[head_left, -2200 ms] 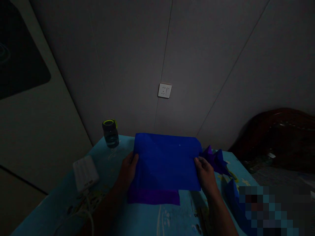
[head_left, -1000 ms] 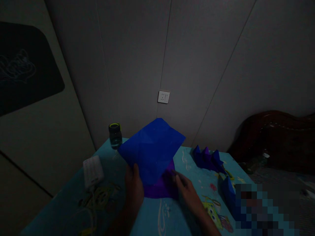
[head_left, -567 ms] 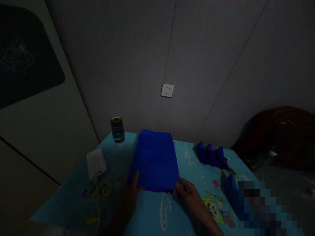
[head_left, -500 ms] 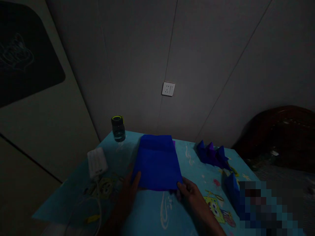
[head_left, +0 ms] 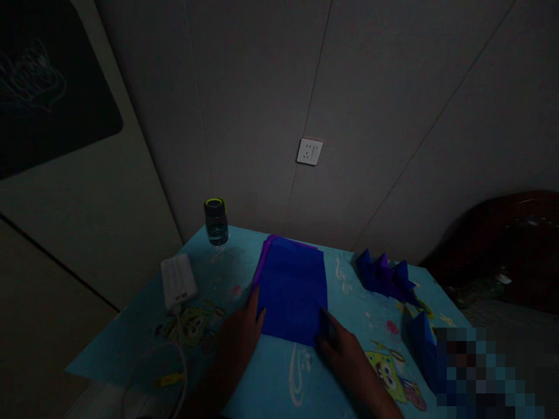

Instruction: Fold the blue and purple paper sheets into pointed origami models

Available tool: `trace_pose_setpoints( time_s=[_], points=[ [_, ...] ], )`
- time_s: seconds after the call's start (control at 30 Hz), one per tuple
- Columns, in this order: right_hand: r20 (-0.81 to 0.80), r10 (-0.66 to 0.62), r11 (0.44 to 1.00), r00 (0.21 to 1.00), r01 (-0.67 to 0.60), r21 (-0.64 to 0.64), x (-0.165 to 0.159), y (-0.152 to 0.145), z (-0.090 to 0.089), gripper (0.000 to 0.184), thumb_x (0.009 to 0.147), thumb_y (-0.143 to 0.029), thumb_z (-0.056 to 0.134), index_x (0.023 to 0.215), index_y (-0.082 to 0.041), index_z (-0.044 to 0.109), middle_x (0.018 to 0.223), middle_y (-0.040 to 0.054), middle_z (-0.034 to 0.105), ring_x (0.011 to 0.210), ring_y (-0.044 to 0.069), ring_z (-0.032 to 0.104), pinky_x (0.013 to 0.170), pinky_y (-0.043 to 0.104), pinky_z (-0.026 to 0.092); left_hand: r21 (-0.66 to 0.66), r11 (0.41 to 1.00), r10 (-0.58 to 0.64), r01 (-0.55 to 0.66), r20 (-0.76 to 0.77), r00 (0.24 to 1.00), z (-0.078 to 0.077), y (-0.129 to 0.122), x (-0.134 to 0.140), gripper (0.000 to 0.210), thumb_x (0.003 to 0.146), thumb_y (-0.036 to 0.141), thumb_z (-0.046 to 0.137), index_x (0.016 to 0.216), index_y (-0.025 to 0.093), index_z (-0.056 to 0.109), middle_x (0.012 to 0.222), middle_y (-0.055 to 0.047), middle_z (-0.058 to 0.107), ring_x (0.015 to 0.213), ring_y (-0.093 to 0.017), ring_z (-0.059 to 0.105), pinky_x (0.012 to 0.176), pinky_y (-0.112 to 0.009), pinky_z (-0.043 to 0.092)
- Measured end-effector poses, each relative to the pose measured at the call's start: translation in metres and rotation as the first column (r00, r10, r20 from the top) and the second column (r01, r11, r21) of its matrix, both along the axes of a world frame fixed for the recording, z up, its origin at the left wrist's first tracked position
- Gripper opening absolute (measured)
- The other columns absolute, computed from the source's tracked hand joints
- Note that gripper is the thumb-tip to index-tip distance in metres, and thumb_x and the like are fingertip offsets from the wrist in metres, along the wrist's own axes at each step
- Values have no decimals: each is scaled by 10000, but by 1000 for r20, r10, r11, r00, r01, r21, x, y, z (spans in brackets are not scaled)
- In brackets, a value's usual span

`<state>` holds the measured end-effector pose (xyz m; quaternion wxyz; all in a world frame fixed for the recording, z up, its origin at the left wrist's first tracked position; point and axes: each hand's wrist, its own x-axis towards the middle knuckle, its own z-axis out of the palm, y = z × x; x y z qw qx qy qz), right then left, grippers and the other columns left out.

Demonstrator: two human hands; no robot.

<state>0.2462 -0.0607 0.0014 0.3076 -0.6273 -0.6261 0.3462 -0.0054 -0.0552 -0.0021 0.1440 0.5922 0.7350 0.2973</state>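
We're bracing blue paper [head_left: 292, 291] over purple paper [head_left: 262, 261], apparently for alignment: left hand [head_left: 243, 331] spread, just touching, at eight o'clock; right hand [head_left: 343, 351] half-curled at four, hold unclear.

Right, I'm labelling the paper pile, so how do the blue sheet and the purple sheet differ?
The blue sheet lies on top, while the purple sheet is beneath it. The blue sheet shows its broad face; the purple sheet shows only as narrow strips along the left and far edges, so its full size can't be told. Both lie on the table.
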Motion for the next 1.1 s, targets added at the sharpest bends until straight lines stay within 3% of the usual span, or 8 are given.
trace_pose_setpoints(
  time_s=[0.13,0.33,0.43,0.57,0.73,0.83,0.97,1.1],
  points=[
    [347,15,997,938,-40,66,-5,7,18,417,845,-400,554,1223,-267,670,689,68,716,614,254,643,635,342,422,154,985,-28,74,-281,959,3,0,-1,351,893,276,522,1198,165,654,1176,-217,645,1129,-382,595,905,-518,488],
    [483,178,913,857,-326,243,-61,81,50,433,923,-365,476,1301,-205,612,1183,152,680,1055,302,622,942,395,427,196,908,-273,371,-394,877,-5,8,4,374,852,179,581,1222,162,631,1439,-168,494,1334,-342,446,1111,-552,335],
    [571,307,846,762,-493,203,-101,138,41,553,939,-433,473,1404,-135,496,1414,168,517,1292,299,471,1089,401,324,150,903,-319,402,-389,864,-15,6,7,335,864,201,583,1187,156,655,1446,-154,493,1348,-325,440,1120,-534,344],
    [620,332,856,711,-504,119,-141,190,11,678,962,-542,381,1467,-89,380,1528,197,354,1413,297,319,1143,426,235,127,908,-328,399,-378,866,-31,3,11,341,862,195,590,1187,121,664,1339,-181,590,1306,-331,492,1097,-529,385],
    [629,305,873,715,-474,117,-152,207,-24,721,981,-576,229,1503,-82,286,1581,183,223,1468,283,188,1174,486,105,145,927,-280,345,-343,897,-42,4,16,358,862,194,586,1210,165,664,1330,-155,602,1294,-315,510,1051,-486,449],
    [548,351,846,759,-508,163,-150,211,-30,717,962,-587,293,1493,-105,324,1572,165,266,1466,272,200,1181,473,102,140,933,-270,332,-339,901,-43,4,19,379,858,224,601,1228,164,652,1333,-152,603,1283,-318,520,1050,-477,452],
    [439,383,812,813,-523,260,-144,211,-14,599,978,-498,295,1460,-158,402,1553,123,336,1438,238,285,1163,438,216,133,934,-273,331,-331,903,-35,2,20,364,873,232,582,1220,146,648,1316,-169,612,1268,-335,525,1038,-505,448],
    [267,215,832,940,-319,454,-100,188,9,482,956,-440,364,1302,-185,582,1357,137,562,1257,253,508,1070,446,369,178,934,-256,309,-270,928,-19,2,8,373,906,300,544,1250,175,617,1324,-156,605,1252,-327,531,1033,-512,438]
  ],
)
